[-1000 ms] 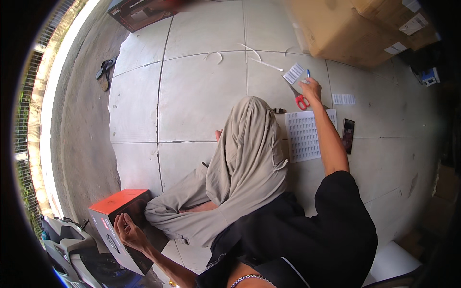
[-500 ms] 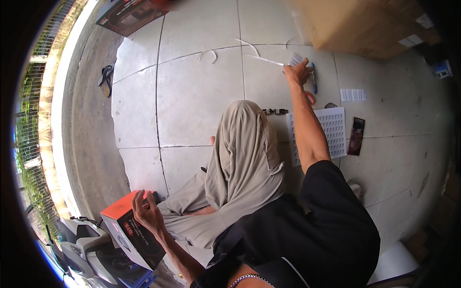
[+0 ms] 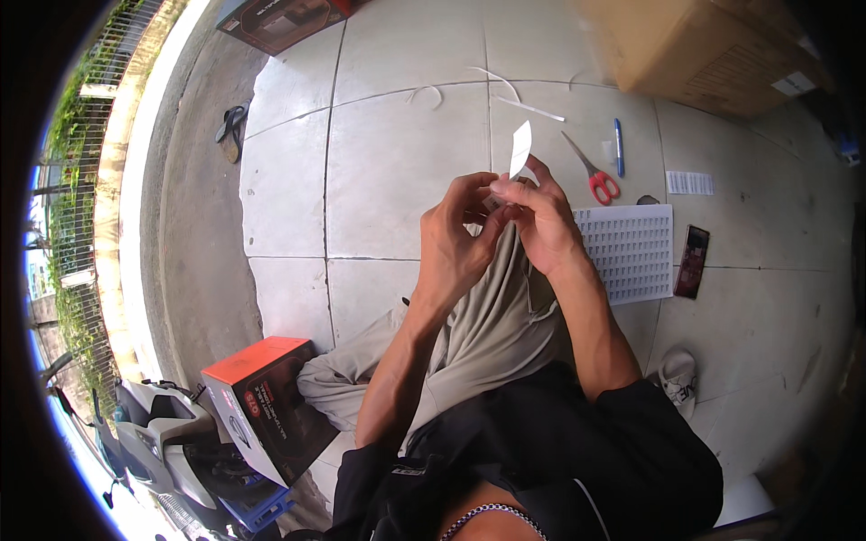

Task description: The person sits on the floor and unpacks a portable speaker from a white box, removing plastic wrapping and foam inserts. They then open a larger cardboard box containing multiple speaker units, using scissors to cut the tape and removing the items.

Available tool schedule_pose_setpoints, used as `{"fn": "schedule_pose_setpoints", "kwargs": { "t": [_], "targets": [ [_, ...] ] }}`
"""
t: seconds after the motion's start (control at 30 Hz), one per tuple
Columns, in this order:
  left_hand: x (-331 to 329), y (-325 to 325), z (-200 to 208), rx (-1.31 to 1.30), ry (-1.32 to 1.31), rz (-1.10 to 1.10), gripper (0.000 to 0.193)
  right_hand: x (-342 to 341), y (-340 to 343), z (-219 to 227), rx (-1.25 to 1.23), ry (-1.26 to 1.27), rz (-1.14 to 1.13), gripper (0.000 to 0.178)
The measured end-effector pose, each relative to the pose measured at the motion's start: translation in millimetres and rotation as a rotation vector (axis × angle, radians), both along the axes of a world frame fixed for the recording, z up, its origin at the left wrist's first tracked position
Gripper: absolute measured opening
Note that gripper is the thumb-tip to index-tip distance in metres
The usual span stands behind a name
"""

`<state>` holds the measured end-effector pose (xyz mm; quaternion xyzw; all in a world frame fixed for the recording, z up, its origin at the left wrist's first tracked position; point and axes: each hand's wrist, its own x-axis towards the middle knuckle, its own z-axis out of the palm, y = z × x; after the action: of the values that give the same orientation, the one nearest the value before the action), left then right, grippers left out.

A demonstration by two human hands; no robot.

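Note:
My two hands meet over my raised knee. Between them stands a small white label strip (image 3: 520, 149), curling up from the fingertips. My right hand (image 3: 547, 221) pinches its lower end. My left hand (image 3: 456, 236) is closed, thumb and fingers pressed together at the same spot; the fingers partly hide what lies between them. Scissors with red handles (image 3: 603, 187) lie right of the hands, beside a blue pen (image 3: 619, 149). A white sheet printed in a grid of small marks (image 3: 629, 251) rests on the tiles beside my right forearm.
An orange and black box (image 3: 271, 401) stands at my left, near a motorbike (image 3: 149, 433). Another box (image 3: 280, 22) and a large cardboard carton (image 3: 713, 54) sit farther off. A phone (image 3: 692, 261), a small label sheet (image 3: 690, 183) and loose white strips (image 3: 541, 110) lie on the tiles.
My right hand has come back from the far tiles with the label strip. My left hand has left the orange and black box and joined it. The scissors are now fully visible.

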<state>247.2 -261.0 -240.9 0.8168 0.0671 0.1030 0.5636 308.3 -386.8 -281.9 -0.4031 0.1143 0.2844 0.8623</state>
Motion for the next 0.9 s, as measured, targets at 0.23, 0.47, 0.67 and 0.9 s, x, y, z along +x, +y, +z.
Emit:
{"fn": "schedule_pose_setpoints", "kwargs": {
  "t": [0.23, 0.47, 0.67, 0.9],
  "targets": [
    [-20, 25, 10, -0.286, 0.079, 0.1, 0.03, -2, 6, 20, 0.13, -0.051, 0.085, 0.079],
    [-38, 51, 28, -0.073, 0.136, -0.025, 0.022, -12, 17, 29, 0.016, -0.126, 0.15, 0.08],
    [-36, 49, 27, 0.168, 0.032, -0.049, 0.015, -15, 12, 30, -0.009, -0.108, 0.128, 0.086],
    [-30, 36, 20, 0.187, 0.059, 0.003, 0.013, -11, 2, 13, -0.105, -0.14, 0.097, 0.08]
  ]
}}
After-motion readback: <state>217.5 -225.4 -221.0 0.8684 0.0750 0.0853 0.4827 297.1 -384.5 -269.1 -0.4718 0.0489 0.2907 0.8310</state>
